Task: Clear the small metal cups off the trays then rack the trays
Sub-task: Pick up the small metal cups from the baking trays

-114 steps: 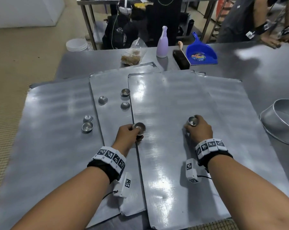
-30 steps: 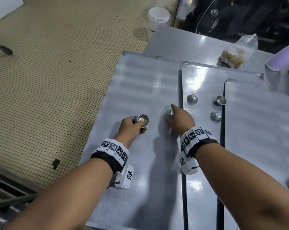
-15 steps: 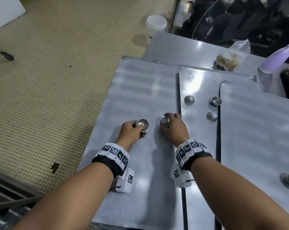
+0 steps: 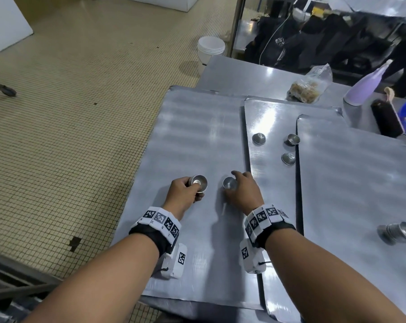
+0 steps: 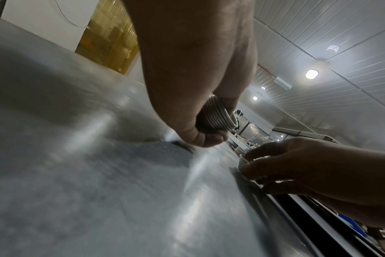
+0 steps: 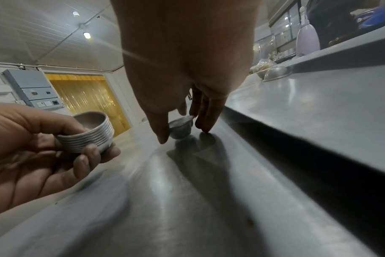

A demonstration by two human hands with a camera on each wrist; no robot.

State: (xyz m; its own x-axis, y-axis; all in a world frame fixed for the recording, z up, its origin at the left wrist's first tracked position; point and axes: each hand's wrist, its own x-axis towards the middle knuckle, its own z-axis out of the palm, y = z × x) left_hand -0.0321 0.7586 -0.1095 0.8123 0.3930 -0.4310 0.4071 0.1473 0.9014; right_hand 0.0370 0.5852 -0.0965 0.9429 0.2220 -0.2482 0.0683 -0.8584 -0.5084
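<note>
Cups (image 4: 230,183) in both hands (image 4: 243,193)

L hand (image 4: 183,194) curled, R hand (image 4: 243,192) pinching

Three overlapping trays on a table, cups scattered across them.

The left tray (image 4: 192,127) lies under the middle tray (image 4: 269,183), which lies under the right tray (image 4: 356,178). Over the left tray, the left hand (image 4: 182,191) holds a stack of cups (image 4: 199,183), just left of the right hand (image 4: 244,192) at a single cup (image 4: 230,183). Three cups (image 4: 288,159) sit farther back on the middle tray; another stack (image 4: 399,231) lies on the right tray.
</note>
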